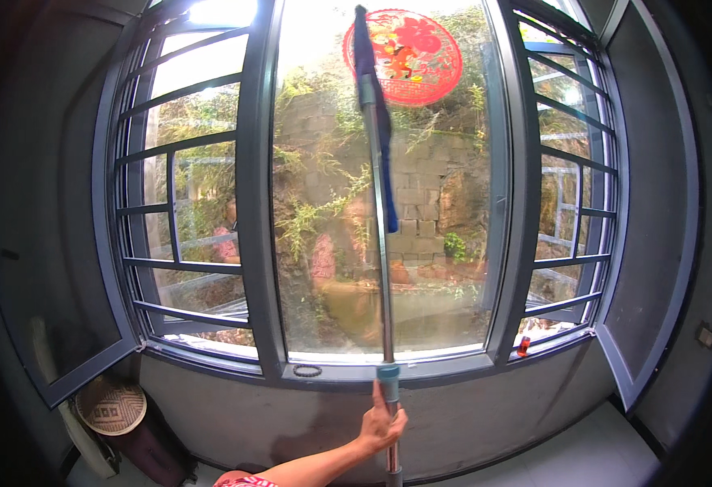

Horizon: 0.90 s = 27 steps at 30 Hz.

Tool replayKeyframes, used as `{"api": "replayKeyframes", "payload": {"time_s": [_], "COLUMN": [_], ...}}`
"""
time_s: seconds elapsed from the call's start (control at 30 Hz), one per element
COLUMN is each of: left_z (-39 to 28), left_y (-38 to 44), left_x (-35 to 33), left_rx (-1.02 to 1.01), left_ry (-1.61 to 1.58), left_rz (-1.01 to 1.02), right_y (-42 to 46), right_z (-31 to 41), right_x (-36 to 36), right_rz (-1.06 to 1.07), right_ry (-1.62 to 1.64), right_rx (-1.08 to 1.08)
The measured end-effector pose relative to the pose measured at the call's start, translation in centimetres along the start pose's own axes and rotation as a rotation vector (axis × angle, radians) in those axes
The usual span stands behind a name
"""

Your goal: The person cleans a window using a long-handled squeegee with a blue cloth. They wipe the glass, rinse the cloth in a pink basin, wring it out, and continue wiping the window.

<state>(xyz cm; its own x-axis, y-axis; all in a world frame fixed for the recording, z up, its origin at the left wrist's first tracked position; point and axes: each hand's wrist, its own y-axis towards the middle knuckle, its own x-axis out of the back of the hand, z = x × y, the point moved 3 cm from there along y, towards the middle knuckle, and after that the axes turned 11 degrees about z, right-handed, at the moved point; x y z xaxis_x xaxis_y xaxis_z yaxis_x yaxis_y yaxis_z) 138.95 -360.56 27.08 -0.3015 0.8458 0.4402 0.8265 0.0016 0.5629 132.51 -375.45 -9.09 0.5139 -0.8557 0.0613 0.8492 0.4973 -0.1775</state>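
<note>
My left hand (384, 423) grips a telescopic metal mop pole (382, 268) just below its blue-green collar (387, 372). The pole stands nearly upright before the middle window pane (325, 182). At its top a dark blue cloth mop head (365, 55) is seen almost edge-on, overlapping the left side of a round red decoration (414, 58) on the glass. One end of the blue cloth hangs down beside the pole. Whether the cloth touches the glass I cannot tell. My right hand is out of view.
Barred side windows flank the pane, with a left sash (76, 365) and a right sash (654, 243) swung inward. The sill (453, 367) holds a dark beaded bracelet (307, 370); a small red-orange item (523, 346) sits farther right. A woven round lid (112, 406) and dark suitcase-like object (152, 447) stand lower left.
</note>
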Motion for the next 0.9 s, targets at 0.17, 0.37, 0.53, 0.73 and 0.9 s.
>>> {"api": "replayKeyframes", "payload": {"time_s": [0.17,0.37,0.53,0.73,0.9], "left_z": [3.6,2.2,2.8,-5.2,-7.2], "left_y": [-4.9,-6.7,-4.6,9.4,19.2], "left_x": [4.5,8.0,11.5,20.2,26.5], "left_rx": [0.138,0.137,-0.029,-0.168,-0.024], "left_ry": [-0.024,-0.012,-0.242,-0.336,0.314], "left_rz": [-0.143,-0.138,-0.058,-0.200,-0.495], "right_y": [0.4,0.8,0.8,1.4,4.6], "right_z": [1.8,0.1,-1.5,2.7,1.7], "right_x": [-2.0,-4.0,-5.3,-4.4,-5.8], "right_rz": [0.086,0.174,0.244,0.191,0.311], "right_ry": [-0.039,-0.080,-0.091,-0.032,0.119], "right_rx": [0.010,0.005,0.042,0.063,0.112]}}
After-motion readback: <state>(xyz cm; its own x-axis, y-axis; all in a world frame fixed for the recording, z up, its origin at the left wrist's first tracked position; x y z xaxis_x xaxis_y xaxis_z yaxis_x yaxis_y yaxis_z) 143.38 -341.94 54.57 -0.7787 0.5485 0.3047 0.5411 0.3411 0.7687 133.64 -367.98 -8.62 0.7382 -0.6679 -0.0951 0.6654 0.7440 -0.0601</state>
